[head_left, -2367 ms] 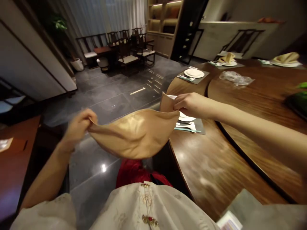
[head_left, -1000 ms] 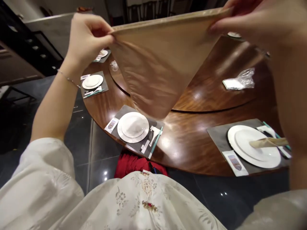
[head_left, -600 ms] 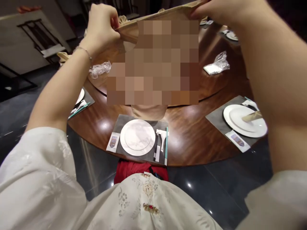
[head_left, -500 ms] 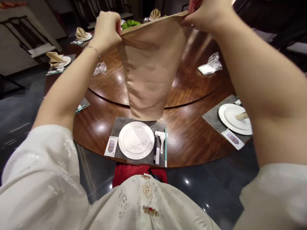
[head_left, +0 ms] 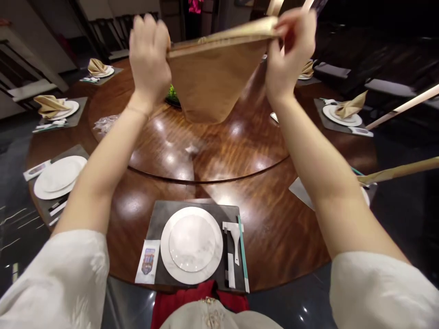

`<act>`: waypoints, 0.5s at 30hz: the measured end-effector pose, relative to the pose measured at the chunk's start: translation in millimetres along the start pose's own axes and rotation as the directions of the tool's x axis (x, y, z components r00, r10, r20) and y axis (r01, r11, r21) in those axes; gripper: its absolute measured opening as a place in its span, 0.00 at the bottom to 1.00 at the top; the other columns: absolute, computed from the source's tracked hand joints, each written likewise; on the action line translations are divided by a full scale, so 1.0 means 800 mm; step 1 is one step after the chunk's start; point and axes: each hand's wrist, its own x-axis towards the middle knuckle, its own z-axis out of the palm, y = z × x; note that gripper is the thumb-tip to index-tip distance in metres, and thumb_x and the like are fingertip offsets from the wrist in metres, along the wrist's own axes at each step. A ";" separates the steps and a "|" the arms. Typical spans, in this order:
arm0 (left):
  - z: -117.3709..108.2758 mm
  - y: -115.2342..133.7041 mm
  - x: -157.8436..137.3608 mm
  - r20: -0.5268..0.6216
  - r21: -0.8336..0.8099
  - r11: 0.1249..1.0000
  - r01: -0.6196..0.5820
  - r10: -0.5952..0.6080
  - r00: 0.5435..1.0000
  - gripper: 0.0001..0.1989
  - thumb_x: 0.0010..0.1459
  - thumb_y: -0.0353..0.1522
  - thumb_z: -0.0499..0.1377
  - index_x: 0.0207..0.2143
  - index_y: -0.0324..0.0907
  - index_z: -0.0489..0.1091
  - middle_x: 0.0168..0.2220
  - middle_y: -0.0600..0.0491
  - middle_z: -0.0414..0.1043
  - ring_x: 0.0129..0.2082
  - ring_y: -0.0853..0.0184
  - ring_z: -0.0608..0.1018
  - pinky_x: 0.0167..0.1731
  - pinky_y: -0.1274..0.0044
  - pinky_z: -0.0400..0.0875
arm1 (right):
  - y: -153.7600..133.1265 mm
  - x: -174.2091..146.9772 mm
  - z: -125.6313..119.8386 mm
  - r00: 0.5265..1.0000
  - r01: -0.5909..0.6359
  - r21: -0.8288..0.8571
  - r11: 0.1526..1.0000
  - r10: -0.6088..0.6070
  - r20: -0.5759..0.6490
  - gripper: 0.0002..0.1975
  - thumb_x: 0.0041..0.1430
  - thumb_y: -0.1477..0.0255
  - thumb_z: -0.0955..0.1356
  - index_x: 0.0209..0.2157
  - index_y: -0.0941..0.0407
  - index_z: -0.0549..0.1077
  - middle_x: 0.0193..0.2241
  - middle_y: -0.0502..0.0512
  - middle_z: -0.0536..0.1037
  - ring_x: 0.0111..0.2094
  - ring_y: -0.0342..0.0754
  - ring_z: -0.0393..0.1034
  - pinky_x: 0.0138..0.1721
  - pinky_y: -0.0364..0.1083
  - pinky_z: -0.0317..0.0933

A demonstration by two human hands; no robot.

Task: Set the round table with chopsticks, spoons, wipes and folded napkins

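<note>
A tan cloth napkin (head_left: pixel 216 77) is stretched in the air over the far part of the round table, its lower part hanging down. My left hand (head_left: pixel 150 57) is closed on its left upper corner, and my right hand (head_left: pixel 291 48) pinches the right upper corner. Below, near the table edge, a small plate (head_left: pixel 192 243) lies on a larger white plate (head_left: pixel 192 277) upon a grey placemat (head_left: pixel 202 205). To the right are a white spoon (head_left: pixel 235 237), black chopsticks (head_left: pixel 226 256) and teal chopsticks (head_left: pixel 243 253). A white packet (head_left: pixel 148 262) lies left of the plates.
Place settings with folded napkins (head_left: pixel 51 106) ring the table (head_left: pixel 137 205). A turntable (head_left: pixel 164 137) covers its middle, carrying crumpled clear plastic (head_left: pixel 105 124) and something green (head_left: pixel 172 94). Plates (head_left: pixel 60 177) lie at left. Chairs (head_left: pixel 106 39) stand behind.
The view has shifted, so the near placemat sits lower in the picture. The napkin's hanging end has swung up and away from the near setting; both hands still hold its corners.
</note>
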 end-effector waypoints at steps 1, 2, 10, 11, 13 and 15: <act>0.012 0.002 -0.034 0.048 0.032 0.999 -0.014 0.013 0.999 0.15 0.61 0.26 0.41 0.44 0.37 0.65 0.45 0.45 0.59 0.56 0.54 0.59 0.55 0.58 0.51 | 0.008 -0.040 0.000 0.999 -0.029 -0.050 0.998 0.028 -0.036 0.09 0.56 0.83 0.60 0.33 0.55 0.64 0.34 0.56 0.65 0.38 0.45 0.58 0.42 0.45 0.56; 0.029 0.006 -0.075 0.125 0.071 0.997 -0.006 -0.003 0.992 0.14 0.60 0.27 0.42 0.42 0.37 0.66 0.42 0.43 0.61 0.51 0.54 0.63 0.51 0.58 0.55 | 0.018 -0.087 0.003 0.999 -0.042 -0.082 0.996 0.041 -0.011 0.08 0.56 0.82 0.61 0.32 0.54 0.64 0.32 0.54 0.65 0.37 0.46 0.59 0.40 0.45 0.57; 0.182 0.041 -0.397 0.778 0.046 0.994 0.100 -0.099 0.621 0.11 0.54 0.22 0.48 0.33 0.39 0.68 0.35 0.43 0.68 0.38 0.59 0.69 0.38 0.69 0.65 | 0.121 -0.462 0.059 0.683 -0.094 -0.200 0.975 0.209 0.700 0.05 0.53 0.78 0.63 0.28 0.57 0.70 0.34 0.60 0.72 0.41 0.52 0.63 0.43 0.51 0.60; 0.189 0.041 -0.419 0.804 0.011 0.996 0.092 -0.064 0.592 0.11 0.54 0.22 0.48 0.33 0.40 0.68 0.36 0.43 0.68 0.39 0.59 0.70 0.38 0.69 0.66 | 0.128 -0.484 0.058 0.635 -0.067 -0.161 0.985 0.167 0.754 0.06 0.53 0.78 0.63 0.30 0.57 0.72 0.38 0.61 0.73 0.44 0.53 0.64 0.45 0.53 0.60; 0.194 0.037 -0.452 0.832 -0.078 0.993 0.086 0.018 0.554 0.12 0.55 0.23 0.48 0.34 0.41 0.69 0.39 0.44 0.69 0.42 0.59 0.70 0.41 0.69 0.67 | 0.136 -0.510 0.051 0.553 -0.038 -0.052 0.998 0.065 0.831 0.08 0.54 0.78 0.62 0.34 0.57 0.73 0.44 0.60 0.73 0.50 0.53 0.63 0.51 0.54 0.58; 0.189 0.030 -0.472 0.831 -0.163 0.981 0.102 0.081 0.550 0.11 0.56 0.26 0.48 0.35 0.42 0.70 0.41 0.44 0.70 0.44 0.60 0.70 0.45 0.68 0.66 | 0.139 -0.519 0.042 0.494 -0.064 0.012 0.998 0.021 0.869 0.10 0.57 0.77 0.61 0.37 0.57 0.73 0.46 0.60 0.73 0.50 0.52 0.65 0.53 0.53 0.59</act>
